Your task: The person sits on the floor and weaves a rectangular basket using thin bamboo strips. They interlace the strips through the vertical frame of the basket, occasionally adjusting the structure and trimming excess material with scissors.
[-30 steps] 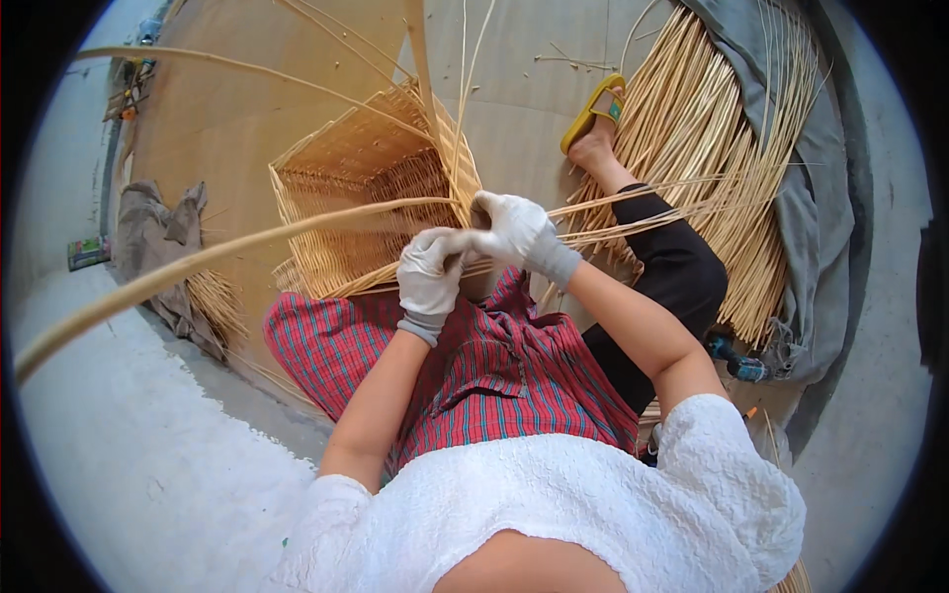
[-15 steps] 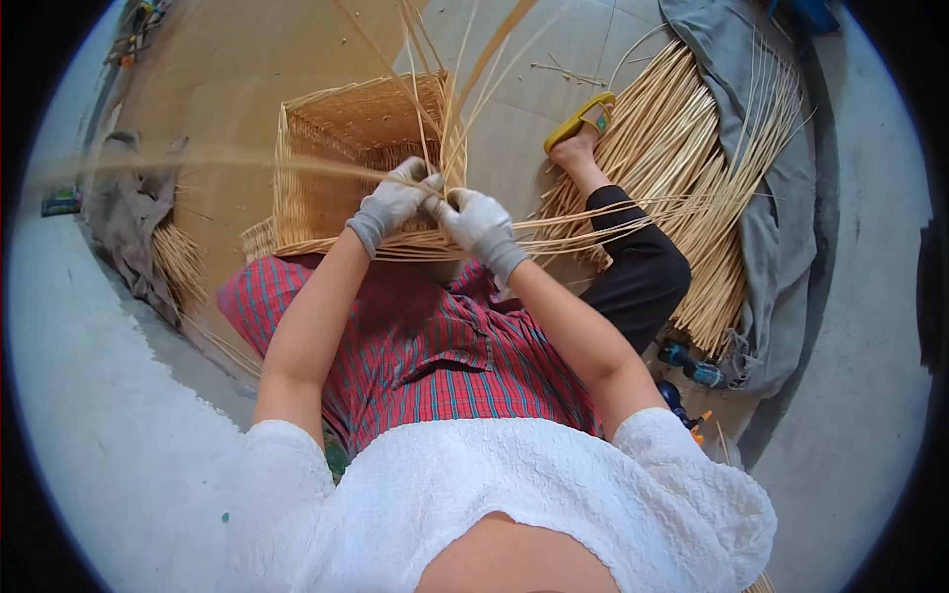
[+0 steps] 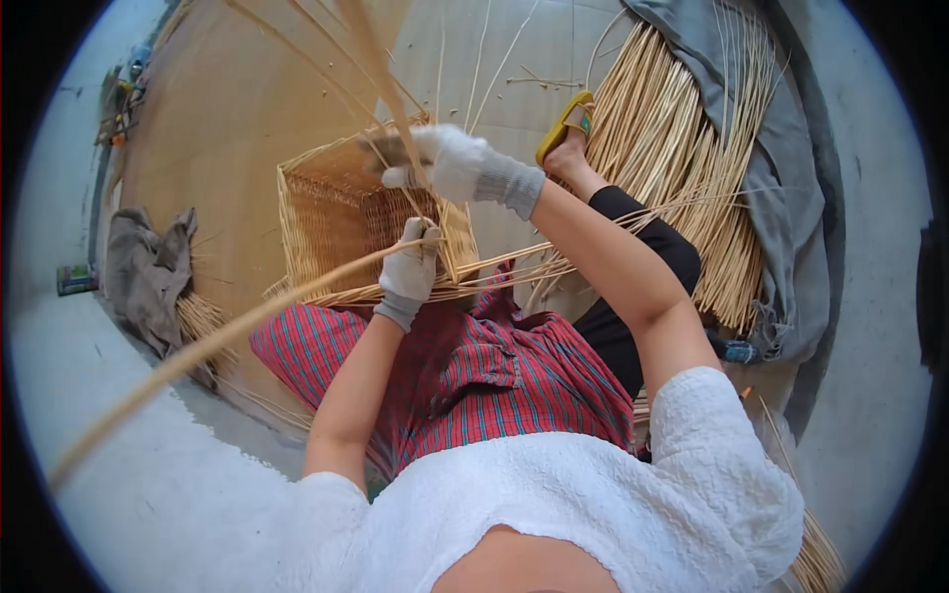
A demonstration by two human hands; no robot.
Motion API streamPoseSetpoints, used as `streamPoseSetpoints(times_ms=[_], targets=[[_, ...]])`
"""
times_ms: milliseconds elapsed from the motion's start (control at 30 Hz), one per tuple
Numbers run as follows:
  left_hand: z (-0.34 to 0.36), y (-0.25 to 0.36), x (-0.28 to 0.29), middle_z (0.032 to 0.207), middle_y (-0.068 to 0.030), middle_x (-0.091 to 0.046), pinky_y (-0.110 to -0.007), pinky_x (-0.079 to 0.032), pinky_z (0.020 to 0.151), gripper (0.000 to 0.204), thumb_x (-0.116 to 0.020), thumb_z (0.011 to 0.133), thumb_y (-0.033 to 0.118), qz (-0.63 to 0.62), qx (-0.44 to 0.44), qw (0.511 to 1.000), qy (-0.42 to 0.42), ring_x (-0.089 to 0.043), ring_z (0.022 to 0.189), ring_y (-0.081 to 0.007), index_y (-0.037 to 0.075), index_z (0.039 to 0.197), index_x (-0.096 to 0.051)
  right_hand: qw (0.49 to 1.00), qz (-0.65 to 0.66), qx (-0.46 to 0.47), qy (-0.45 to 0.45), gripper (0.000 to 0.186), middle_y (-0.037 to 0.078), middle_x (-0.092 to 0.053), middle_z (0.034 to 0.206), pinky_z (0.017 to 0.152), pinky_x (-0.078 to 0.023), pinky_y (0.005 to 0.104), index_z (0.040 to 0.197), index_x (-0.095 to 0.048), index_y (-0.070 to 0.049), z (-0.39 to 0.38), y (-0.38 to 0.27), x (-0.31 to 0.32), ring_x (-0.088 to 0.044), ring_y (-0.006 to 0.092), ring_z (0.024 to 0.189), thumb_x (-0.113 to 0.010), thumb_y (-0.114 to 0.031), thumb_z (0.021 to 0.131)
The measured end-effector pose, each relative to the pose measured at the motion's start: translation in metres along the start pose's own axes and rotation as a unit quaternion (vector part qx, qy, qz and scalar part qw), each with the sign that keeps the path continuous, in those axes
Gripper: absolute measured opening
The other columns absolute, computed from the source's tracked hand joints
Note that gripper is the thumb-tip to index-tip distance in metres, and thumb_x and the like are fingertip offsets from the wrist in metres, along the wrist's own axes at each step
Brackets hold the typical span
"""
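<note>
A square wicker basket (image 3: 380,212) lies tipped in front of me, its hollow inside in view. At its near right corner, my left hand (image 3: 410,265), in a white glove with a grey cuff, is closed on a long wicker rod (image 3: 232,329) that sweeps out to the lower left. Just above, my right hand (image 3: 455,166), gloved the same way, is closed around an upright wicker rod (image 3: 378,61). Its fingertips are smeared by motion. More thin rods rise from the basket's corner, and several run off to the right from the near rim.
A big bundle of wicker rods (image 3: 682,148) lies on a grey cloth (image 3: 791,212) at the right, beside my foot in a yellow slipper (image 3: 565,127). Another grey cloth (image 3: 148,267) covers short rods at the left. A checked red cloth (image 3: 474,381) spans my lap.
My right hand has left the rim and moved up, away from my left hand. The long rod at the left has swung downward toward me. The basket appears slightly lower in view.
</note>
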State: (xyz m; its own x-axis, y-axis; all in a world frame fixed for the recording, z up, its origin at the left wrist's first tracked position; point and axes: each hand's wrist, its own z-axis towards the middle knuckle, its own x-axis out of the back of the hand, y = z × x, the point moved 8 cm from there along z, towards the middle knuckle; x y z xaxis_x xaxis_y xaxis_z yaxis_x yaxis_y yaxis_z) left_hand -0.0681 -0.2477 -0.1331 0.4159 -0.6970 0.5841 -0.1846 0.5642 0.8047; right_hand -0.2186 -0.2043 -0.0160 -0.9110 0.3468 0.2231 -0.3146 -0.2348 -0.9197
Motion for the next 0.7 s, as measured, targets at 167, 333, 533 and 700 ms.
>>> streamPoseSetpoints(times_ms=[167,333,533,700], targets=[[0.014,-0.03,-0.023,0.078,-0.001,-0.059,-0.025,-0.048,0.059,0.044,-0.07,0.095,0.03,-0.197,0.201,0.957,-0.065,-0.054,0.065,-0.0073,0.009,0.129,-0.049,0.956,0.195,-0.026,0.216,0.034,0.008,-0.073,0.111,0.089,-0.055,0.0305,0.118,-0.062,-0.003,-0.044,0.122,0.059,-0.069,0.0138,0.104,-0.073,-0.003,0.086],[0.023,-0.032,-0.026,0.121,0.0004,-0.057,-0.023,-0.049,0.071,0.057,-0.065,0.099,0.017,-0.159,0.097,0.977,-0.1,-0.054,0.083,-0.0058,0.015,0.151,-0.044,0.96,-0.181,-0.148,0.155,0.041,0.01,-0.071,0.121,0.094,-0.053,0.0405,0.133,-0.056,-0.01,-0.027,0.125,0.048,-0.069,0.0252,0.109,-0.059,-0.031,0.098],[0.012,-0.035,-0.032,0.129,0.0041,-0.06,-0.025,-0.041,0.101,0.043,-0.06,0.101,0.012,-0.229,0.301,0.913,-0.15,-0.05,0.113,-0.008,0.016,0.144,-0.055,0.833,-0.491,-0.249,-0.058,0.068,0.012,-0.068,0.126,0.103,-0.044,0.0457,0.15,-0.044,-0.016,-0.002,0.14,0.046,-0.062,0.0314,0.12,-0.039,-0.06,0.099],[0.022,-0.044,-0.03,0.137,0.0004,-0.059,-0.027,-0.042,0.104,0.046,-0.059,0.102,0.015,-0.224,0.174,0.95,-0.134,-0.051,0.119,-0.0089,0.014,0.147,-0.052,0.769,-0.524,-0.318,-0.182,0.07,0.011,-0.068,0.126,0.103,-0.042,0.0453,0.143,-0.052,-0.015,-0.014,0.137,0.043,-0.064,0.0294,0.117,-0.035,-0.066,0.098]])
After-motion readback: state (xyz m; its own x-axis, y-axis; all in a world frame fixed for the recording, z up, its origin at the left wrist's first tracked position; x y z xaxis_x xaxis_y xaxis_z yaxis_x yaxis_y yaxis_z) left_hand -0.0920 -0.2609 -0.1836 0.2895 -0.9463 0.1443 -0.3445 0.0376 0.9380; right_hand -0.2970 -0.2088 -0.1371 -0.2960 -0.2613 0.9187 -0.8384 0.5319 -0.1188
